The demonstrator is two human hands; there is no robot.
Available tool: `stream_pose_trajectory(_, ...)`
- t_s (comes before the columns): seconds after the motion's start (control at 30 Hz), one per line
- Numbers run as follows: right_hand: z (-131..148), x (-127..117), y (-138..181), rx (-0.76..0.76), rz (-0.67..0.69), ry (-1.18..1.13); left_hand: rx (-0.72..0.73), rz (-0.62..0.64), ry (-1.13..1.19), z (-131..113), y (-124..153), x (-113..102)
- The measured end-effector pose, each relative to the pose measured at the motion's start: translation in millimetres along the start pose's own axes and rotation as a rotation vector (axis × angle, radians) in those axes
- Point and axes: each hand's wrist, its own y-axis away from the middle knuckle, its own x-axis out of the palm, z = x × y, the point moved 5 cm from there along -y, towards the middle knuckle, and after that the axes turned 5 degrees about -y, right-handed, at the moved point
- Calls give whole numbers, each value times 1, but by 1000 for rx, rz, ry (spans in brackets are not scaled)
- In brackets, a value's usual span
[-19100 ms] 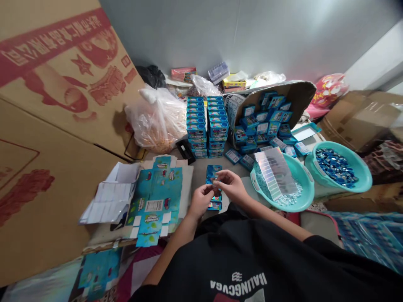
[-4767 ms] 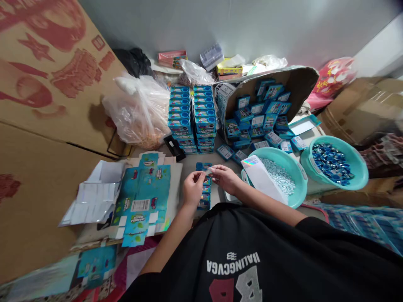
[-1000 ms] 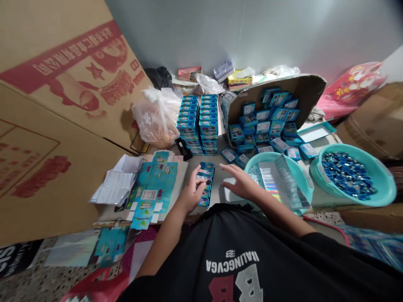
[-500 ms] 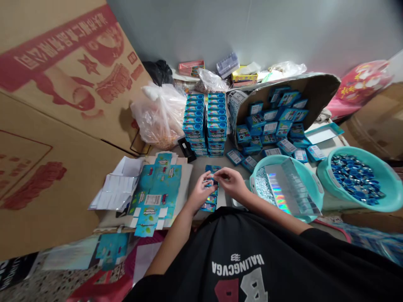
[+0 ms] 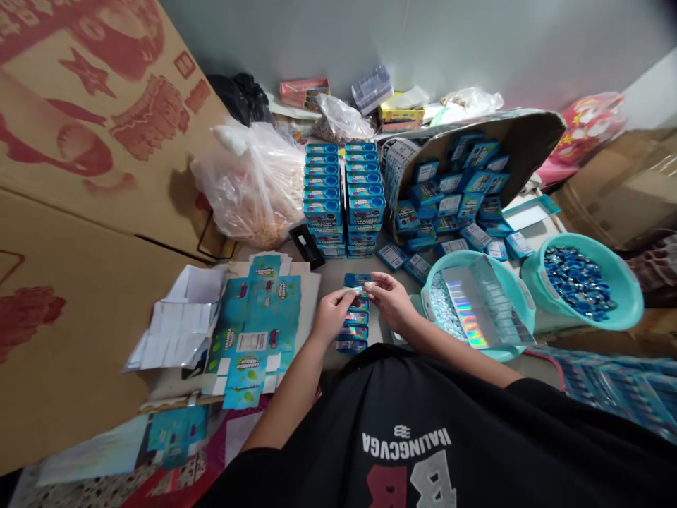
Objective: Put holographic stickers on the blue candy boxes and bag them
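Note:
My left hand [image 5: 332, 314] is closed, its thumb and fingertips pinching one end of a small pale piece [image 5: 358, 290], too small to name. At the piece's other end, my right hand [image 5: 390, 300] has its thumb and forefinger together. Both hands hover over a row of small blue boxes [image 5: 355, 331] that runs toward my body; their near ends look shiny. Behind the row stand two stacks of blue caramel boxes [image 5: 364, 208], side by side.
To the right, one turquoise basin [image 5: 530, 282] holds pale pellets under a shiny tray [image 5: 489, 303]; another basin [image 5: 632, 296] holds blue wrapped pieces. Loose blue boxes [image 5: 449, 204] spill from a tipped carton [image 5: 534, 134]. Flat printed cardboard [image 5: 280, 303] and a tall carton [image 5: 106, 268] are left.
My view has shifted slightly. The fingers of my left hand have drawn in to a pinch, and the small pale piece now shows between both hands.

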Motion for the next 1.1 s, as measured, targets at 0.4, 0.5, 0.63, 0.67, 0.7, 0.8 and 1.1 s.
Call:
stream_pose_trajectory(0.4, -12, -30, -55, -228, -140, 410, 68, -64, -215, 12, -58, -15)
stream_pose_trajectory(0.5, -8, -23, -58, -208, 12, 459, 86, 4, -235, 11, -62, -18)
stream_pose_trajectory(0.63, -10, -12, -66, -144, 150, 535, 68, 67, -250, 16, -67, -20)
stream_pose_trajectory(0.67, -12, -10, -69, -132, 161, 563, 59, 72, -252, 18, -69, -21)
stream_pose_trajectory(0.7, -13, -10, -72, -126, 162, 595, 48, 75, -258, 20, -72, -21)
stream_pose_trajectory(0.8, -14, -9, -81, -151, 112, 722, -2, 51, -297, 26, -80, -23)
stream_pose_trajectory(1.1, -15, 12, -83, -293, 118, 1199, -173, -187, -303, 50, -86, -18)
